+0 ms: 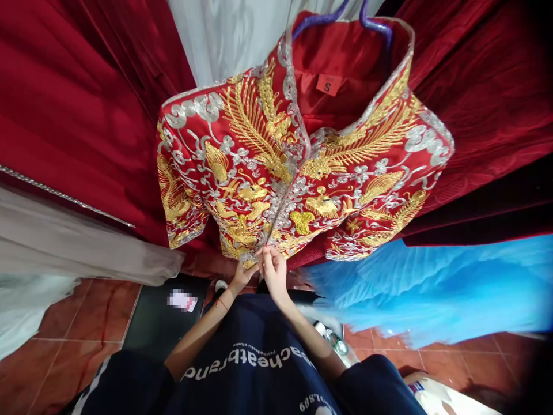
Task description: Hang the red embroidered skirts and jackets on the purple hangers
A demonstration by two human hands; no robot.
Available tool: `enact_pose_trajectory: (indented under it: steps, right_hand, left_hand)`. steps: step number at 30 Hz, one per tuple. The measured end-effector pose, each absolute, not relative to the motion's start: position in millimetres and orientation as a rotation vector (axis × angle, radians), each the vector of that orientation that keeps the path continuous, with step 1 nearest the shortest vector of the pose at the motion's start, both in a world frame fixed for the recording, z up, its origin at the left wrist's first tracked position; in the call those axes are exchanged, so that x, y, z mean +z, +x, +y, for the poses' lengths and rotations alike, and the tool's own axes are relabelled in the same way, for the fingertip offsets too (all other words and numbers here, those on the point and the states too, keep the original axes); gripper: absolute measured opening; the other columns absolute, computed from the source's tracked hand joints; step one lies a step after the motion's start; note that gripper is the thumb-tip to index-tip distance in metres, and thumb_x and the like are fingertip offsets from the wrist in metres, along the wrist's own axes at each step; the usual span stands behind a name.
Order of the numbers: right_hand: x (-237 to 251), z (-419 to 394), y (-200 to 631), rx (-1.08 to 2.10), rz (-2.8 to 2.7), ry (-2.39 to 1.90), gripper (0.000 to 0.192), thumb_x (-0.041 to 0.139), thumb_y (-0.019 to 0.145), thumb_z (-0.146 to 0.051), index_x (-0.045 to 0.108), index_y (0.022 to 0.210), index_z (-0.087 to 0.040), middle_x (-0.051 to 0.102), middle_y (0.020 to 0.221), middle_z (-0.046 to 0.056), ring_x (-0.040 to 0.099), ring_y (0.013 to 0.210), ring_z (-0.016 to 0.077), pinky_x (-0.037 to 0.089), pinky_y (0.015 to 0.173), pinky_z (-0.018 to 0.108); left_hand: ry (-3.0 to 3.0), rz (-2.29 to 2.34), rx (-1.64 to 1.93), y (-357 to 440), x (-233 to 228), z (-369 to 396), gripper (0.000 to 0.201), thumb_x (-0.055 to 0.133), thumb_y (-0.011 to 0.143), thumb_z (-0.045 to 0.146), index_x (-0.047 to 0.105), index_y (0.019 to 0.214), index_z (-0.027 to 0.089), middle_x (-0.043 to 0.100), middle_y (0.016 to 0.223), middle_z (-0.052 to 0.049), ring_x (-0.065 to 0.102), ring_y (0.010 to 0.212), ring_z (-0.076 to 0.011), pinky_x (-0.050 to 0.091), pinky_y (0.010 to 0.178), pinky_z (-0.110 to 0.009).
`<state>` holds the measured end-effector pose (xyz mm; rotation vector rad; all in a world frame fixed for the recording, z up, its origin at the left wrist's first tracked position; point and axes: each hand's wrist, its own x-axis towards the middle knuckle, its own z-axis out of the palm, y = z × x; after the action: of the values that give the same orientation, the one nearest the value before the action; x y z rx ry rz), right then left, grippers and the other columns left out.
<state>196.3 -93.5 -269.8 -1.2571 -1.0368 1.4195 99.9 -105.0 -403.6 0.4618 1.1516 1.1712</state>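
The step in hand seems to be closing or squaring up the front of a red embroidered jacket (pixel 298 178), which hangs just above the middle of the view, towards twelve o'clock, from a glossy purple hanger (pixel 377 25). Both of the person's hands meet at six o'clock, at the lower end of the front opening (pixel 277 214). The right hand (pixel 275 273) pinches the edge there, thumb against forefinger, while the left hand (pixel 242 276) holds the hem beside it, fingers partly tucked beneath; whether a pull or hook sits between the fingertips is too small to tell. The next move calls for level edges, a taut hem and a light pull, since raised thread could snag. The satin is smooth and stiff enough to keep its stand collar and flared short sleeves, crusted with gold feather plumes and curling silver sprays. An orange-red size label (pixel 329 85) shows on the lining at one o'clock. Matte red drapery (pixel 86 86) falls at ten o'clock, sheer white cloth (pixel 86 230) at nine, and blue fabric (pixel 432 282) with feathery ribs spreads at four.
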Motion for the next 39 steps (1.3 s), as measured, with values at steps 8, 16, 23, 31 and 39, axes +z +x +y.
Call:
enact_pose_trajectory:
  steps: [8,16,23,31,39]
  right_hand:
    - [-225,-80,199,1.435,-1.107,-1.126,0.043,0.051,0.092,-0.060,0.060,0.080,-0.019,0.042,0.044,-0.008,0.033,0.036,0.0073,0.027,0.042,0.023]
    - [-178,-67,200,1.288,-1.219,-1.072,0.041,0.049,0.096,-0.053,0.064,0.086,-0.017,0.045,0.047,-0.007,0.037,0.041,0.0072,0.030,0.047,0.022]
    - [-144,-49,200,1.160,-1.314,-1.031,0.042,0.048,0.097,-0.054,0.065,0.089,-0.017,0.047,0.049,-0.007,0.040,0.043,0.0074,0.033,0.047,0.021]
    - [-96,-28,200,1.088,-1.278,-0.887,0.038,0.047,0.098,-0.051,0.063,0.085,-0.019,0.050,0.050,-0.006,0.041,0.044,0.0075,0.035,0.047,0.021]
    - [-67,-11,195,1.061,-1.228,-0.789,0.032,0.047,0.099,-0.046,0.060,0.085,-0.020,0.049,0.050,-0.007,0.040,0.044,0.0072,0.034,0.046,0.019]
  left_hand:
    - [0.552,1.161,1.239,97,-392,-101,0.038,0.084,0.064,0.017,0.072,0.100,0.014,0.075,0.109,-0.008,0.064,0.118,-0.0291,0.045,0.109,-0.038]
    - [0.564,1.146,1.255,106,-396,-102,0.040,0.083,0.066,0.019,0.072,0.104,0.012,0.076,0.109,-0.011,0.065,0.119,-0.0307,0.046,0.111,-0.043]
    - [0.541,1.155,1.289,108,-411,-98,0.045,0.086,0.061,0.021,0.073,0.103,0.013,0.076,0.112,-0.011,0.066,0.117,-0.0316,0.044,0.113,-0.050]
    - [0.510,1.168,1.319,111,-422,-94,0.046,0.091,0.055,0.023,0.075,0.098,0.014,0.077,0.107,-0.011,0.067,0.116,-0.0331,0.040,0.116,-0.051]
    - [0.407,1.162,1.290,114,-422,-94,0.046,0.091,0.050,0.022,0.076,0.093,0.016,0.077,0.108,-0.012,0.065,0.120,-0.0351,0.040,0.117,-0.050]
